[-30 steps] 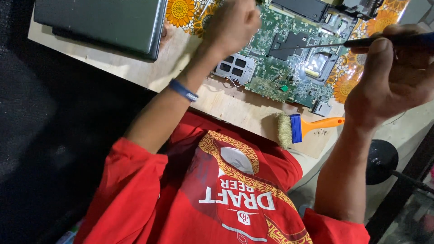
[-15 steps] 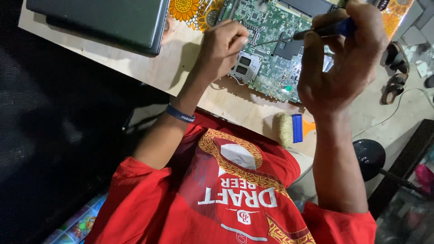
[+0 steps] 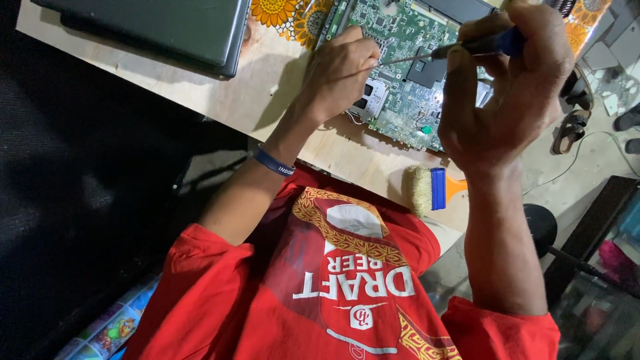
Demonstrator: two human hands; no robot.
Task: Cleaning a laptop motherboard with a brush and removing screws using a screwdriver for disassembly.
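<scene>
A green circuit board lies on the wooden table in front of me. My left hand, with a blue wristband, sits on the board's near left part, fingers curled down against it. My right hand is raised over the board's right side and grips a screwdriver with a blue and black handle. The thin shaft points left, and its tip ends just by my left fingers. My red printed shirt fills the bottom of the view.
A closed dark laptop lies at the table's far left. A brush with a blue band and orange handle rests at the near table edge. A sunflower-patterned cloth is under the board. Sandals and a black round stool are on the floor at right.
My right hand has swung left with the screwdriver, from beyond the board's right edge to over the board, its tip now near my left fingers. My left hand stays on the board.
</scene>
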